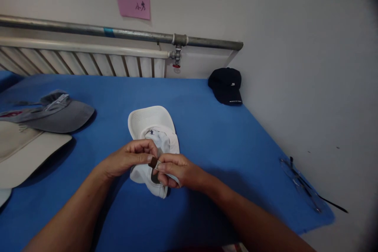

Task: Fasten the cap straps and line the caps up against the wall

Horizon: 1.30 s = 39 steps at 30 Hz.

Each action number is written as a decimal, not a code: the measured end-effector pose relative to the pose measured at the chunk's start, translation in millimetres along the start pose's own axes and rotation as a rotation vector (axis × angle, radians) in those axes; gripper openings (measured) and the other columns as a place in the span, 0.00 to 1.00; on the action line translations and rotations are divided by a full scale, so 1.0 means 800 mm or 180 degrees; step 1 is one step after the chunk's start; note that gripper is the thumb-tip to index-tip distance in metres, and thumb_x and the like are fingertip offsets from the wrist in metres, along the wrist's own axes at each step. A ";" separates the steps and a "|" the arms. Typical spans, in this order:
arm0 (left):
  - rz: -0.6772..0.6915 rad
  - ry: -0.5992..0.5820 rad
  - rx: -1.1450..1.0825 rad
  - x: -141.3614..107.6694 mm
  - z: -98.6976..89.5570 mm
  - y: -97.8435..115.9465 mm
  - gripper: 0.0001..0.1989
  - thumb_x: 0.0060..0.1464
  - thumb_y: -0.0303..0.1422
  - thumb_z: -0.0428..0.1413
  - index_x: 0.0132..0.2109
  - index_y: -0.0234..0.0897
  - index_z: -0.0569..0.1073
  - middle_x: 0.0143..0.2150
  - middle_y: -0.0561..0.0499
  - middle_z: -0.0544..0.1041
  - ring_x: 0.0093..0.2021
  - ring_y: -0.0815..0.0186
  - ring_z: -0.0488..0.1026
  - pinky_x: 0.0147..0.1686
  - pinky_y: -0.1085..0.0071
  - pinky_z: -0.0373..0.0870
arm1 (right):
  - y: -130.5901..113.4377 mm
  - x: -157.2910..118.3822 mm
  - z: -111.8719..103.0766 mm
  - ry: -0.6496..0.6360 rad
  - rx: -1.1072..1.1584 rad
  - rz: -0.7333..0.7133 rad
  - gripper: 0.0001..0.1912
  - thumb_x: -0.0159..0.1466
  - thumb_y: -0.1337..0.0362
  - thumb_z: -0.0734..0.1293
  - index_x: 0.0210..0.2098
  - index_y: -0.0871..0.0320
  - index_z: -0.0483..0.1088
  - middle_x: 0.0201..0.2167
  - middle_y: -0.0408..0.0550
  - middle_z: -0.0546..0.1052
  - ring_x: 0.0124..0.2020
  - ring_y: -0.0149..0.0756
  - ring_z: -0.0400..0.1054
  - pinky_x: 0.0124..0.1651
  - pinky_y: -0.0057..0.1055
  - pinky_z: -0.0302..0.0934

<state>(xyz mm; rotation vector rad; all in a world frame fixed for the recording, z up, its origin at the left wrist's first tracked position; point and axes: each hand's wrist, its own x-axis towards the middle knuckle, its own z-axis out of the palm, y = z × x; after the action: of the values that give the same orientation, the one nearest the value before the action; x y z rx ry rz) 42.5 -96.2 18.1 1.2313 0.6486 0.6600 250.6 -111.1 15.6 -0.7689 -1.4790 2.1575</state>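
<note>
A white cap [153, 120] lies upside down at the middle of the blue table, its brim toward the wall and its inside showing. Above its back edge, my left hand [130, 158] pinches one end of a small brown piece [153, 162] between thumb and fingers. From the other side, my right hand [177, 169] is closed on the cap's pale strap [173, 178], which meets the brown piece. The fingertips of both hands nearly touch. Part of the cap is hidden behind my hands.
Grey [69, 114] and beige [38, 153] caps lie at the left. A dark cap [225, 84] sits near the wall at the back right, and glasses [302, 183] rest at the right edge. A radiator [112, 64] and pipe [136, 34] run behind the blue table [195, 106].
</note>
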 end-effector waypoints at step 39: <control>-0.0134 0.0285 0.0135 -0.002 0.006 0.006 0.09 0.49 0.36 0.64 0.35 0.34 0.75 0.29 0.52 0.73 0.29 0.71 0.66 0.30 0.76 0.61 | -0.011 -0.006 -0.001 0.0532 -0.0064 0.0039 0.09 0.58 0.60 0.68 0.28 0.60 0.69 0.24 0.41 0.72 0.22 0.25 0.63 0.26 0.24 0.55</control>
<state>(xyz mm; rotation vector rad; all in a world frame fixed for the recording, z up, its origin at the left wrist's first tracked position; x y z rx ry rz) 44.7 -99.2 23.9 1.2293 0.7643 0.6722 255.0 -110.7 24.6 -0.9430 -1.4154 2.0355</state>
